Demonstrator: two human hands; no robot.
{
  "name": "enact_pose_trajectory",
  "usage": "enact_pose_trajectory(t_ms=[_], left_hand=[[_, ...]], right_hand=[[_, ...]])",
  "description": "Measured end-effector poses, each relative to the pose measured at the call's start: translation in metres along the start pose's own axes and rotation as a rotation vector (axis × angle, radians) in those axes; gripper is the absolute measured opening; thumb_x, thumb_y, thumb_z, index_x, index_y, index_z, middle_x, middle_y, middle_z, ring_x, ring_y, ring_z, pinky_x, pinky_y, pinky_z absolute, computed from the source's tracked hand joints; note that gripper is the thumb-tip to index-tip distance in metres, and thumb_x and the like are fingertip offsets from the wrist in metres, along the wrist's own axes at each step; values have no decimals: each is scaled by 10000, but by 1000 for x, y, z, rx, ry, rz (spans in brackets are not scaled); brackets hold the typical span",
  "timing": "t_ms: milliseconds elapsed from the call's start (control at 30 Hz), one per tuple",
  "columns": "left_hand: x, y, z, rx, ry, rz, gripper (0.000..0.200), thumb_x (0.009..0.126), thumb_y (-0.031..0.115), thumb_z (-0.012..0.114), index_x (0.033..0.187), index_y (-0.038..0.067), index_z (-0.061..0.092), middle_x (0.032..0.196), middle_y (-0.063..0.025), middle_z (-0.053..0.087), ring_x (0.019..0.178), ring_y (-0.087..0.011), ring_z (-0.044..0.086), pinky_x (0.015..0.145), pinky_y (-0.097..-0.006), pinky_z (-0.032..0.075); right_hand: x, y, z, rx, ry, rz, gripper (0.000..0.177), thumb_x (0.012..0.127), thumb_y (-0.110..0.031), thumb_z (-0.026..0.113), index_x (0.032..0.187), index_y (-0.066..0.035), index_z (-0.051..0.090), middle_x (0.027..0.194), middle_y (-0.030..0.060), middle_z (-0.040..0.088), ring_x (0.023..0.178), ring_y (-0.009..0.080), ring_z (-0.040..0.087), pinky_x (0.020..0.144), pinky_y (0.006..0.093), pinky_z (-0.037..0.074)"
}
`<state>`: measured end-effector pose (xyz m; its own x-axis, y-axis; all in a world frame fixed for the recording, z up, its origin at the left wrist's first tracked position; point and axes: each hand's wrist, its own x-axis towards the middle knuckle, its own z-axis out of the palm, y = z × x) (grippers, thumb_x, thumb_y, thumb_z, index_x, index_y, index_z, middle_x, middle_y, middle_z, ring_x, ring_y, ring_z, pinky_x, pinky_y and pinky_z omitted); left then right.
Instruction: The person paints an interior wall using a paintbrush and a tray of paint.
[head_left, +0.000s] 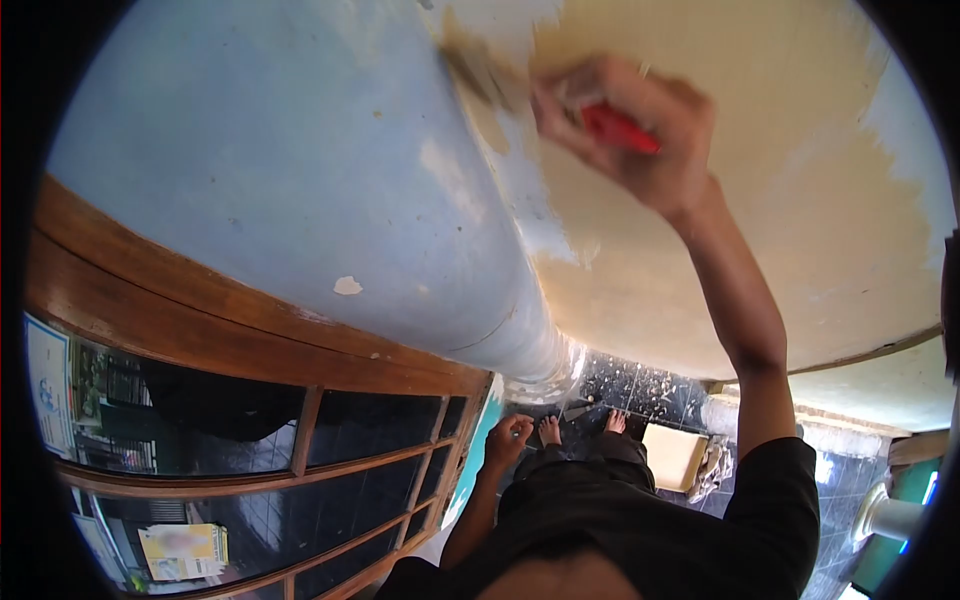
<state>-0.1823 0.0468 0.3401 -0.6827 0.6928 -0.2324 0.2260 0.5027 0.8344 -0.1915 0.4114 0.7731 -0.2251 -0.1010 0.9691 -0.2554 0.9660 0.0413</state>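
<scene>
Patchy wall (pixel 810 230) backs the raised right hand (pixel 668 125) gripping a brush (pixel 622 130)

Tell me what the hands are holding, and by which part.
The right hand grips a brush by its red handle; whether the left hand holds anything cannot be told.

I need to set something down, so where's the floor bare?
The tiled floor between the crumpled material and white column looks bare, though the right sleeve hides part. It's crowded around the feet, with pale flakes and a tray close by.
</scene>
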Motion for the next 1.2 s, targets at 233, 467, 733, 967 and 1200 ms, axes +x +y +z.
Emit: enact_pose_trajectory(t_ms=[233, 467, 733, 967, 1200], left_hand=[[-2, 10, -3, 21, -11, 32, 196, 866, 235, 670, 992, 88, 698, 952, -85, 711, 860, -218, 680, 776, -329, 526], [-11, 1, -9, 67, -42, -46, 195, 874, 237, 662, 1004, 95, 693, 985, -83, 711, 872, -238, 678, 786, -347, 526], [-15, 1, -1, 34, -21, -54, 200, 868, 240, 666, 1000, 93, 695, 992, -73, 712, 877, -232, 674, 794, -346, 521], [-18, 6, -5, 53, -39, -79, 199, 864, 235, 663, 996, 90, 695, 975, -76, 713, 866, -231, 675, 789, -348, 520], [-18, 12, -4, 87, -47, -64, 214, 870, 252, 654, 998, 85, 693, 972, -89, 708, 865, -241, 671, 785, -358, 519]], right_hand=[[-136, -9, 39, 29, -207, -8, 159, 756, -87, 717, 893, -145, 662, 887, 51, 713, 582, 98, 648, 464, 227, 534], [-95, 2, 19, 212, -369, 91, 174, 741, -83, 672, 737, -131, 505, 627, 15, 555, 489, 154, 564, 452, 300, 488], [-155, -1, 43, -46, -110, -97, 131, 780, -102, 739, 868, -107, 643, 877, 35, 701, 566, 113, 643, 456, 246, 542], [-211, -16, 31, 158, -437, 214, 156, 764, -86, 682, 911, -106, 635, 832, 70, 676, 546, 184, 638, 498, 329, 564], [-184, -15, 48, -30, 9, -97, 256, 706, 22, 787, 768, -80, 561, 901, 111, 702, 664, 170, 697, 459, 252, 541]])
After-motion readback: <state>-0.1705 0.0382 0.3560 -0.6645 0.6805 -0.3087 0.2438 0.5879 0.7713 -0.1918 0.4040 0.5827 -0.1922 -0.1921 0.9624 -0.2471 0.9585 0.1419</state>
